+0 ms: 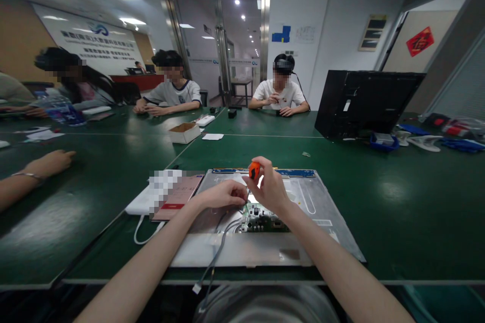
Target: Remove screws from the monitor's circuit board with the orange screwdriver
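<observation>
In front of me a flat metal display panel (pixel 261 250) lies on the green table. A green circuit board (pixel 265 219) sits on its middle, with grey cables (pixel 220 247) running from it over the panel's front edge. My right hand (pixel 269 189) is closed round the orange and black handle of a screwdriver (pixel 254 170), held upright with its shaft pointing down at the board. Beside the shaft, near the board's upper left corner, my left hand (pixel 229 194) has its fingers curled together. What its fingertips hold, if anything, is hidden.
Left of the panel lie a pinkish folder (pixel 178 197) and a white device (pixel 138 204) with a white cable. An open box (pixel 184 133) stands farther back. A black monitor (pixel 364 103) is at the right. Several people sit around the table; a co-worker's hand (pixel 53 164) rests at the left.
</observation>
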Demonstrator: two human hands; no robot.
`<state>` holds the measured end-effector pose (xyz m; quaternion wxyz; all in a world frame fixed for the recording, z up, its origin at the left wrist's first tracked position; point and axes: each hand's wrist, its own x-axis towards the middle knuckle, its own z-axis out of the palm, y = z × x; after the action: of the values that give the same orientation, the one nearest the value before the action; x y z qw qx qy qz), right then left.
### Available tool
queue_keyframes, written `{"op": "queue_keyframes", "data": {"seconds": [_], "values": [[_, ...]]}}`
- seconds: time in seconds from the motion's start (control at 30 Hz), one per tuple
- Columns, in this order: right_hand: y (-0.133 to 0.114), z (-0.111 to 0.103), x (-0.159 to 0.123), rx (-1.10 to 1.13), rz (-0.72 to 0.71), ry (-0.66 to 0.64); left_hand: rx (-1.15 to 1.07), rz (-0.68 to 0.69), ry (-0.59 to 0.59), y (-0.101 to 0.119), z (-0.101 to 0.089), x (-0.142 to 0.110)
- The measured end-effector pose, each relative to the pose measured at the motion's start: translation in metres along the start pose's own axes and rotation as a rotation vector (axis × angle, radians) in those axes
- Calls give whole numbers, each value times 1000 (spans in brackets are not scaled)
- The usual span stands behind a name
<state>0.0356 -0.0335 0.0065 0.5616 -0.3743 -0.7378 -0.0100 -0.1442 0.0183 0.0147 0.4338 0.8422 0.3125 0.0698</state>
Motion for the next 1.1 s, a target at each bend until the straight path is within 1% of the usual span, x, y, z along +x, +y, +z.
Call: {"op": "queue_keyframes", "data": {"seconds": [0.13,0.4,0.5,0.67,0.73,0.83,1.1], "values": [[-4,-2,3,38,-42,-8,16,6,5,-1,0,1],[-8,-6,4,6,-33,-71,-5,0,17,-2,2,0],[-6,-5,3,4,-36,-55,-14,5,6,-2,2,0],[-3,0,1,-5,-22,26,1,7,6,-1,1,1],[-3,0,2,5,-21,40,13,2,12,0,1,1],[-4,-1,2,23,-13,28,10,-10,9,1,1,0],[-8,-5,5,-20,-9,-8,19,-1,10,2,1,0]]}}
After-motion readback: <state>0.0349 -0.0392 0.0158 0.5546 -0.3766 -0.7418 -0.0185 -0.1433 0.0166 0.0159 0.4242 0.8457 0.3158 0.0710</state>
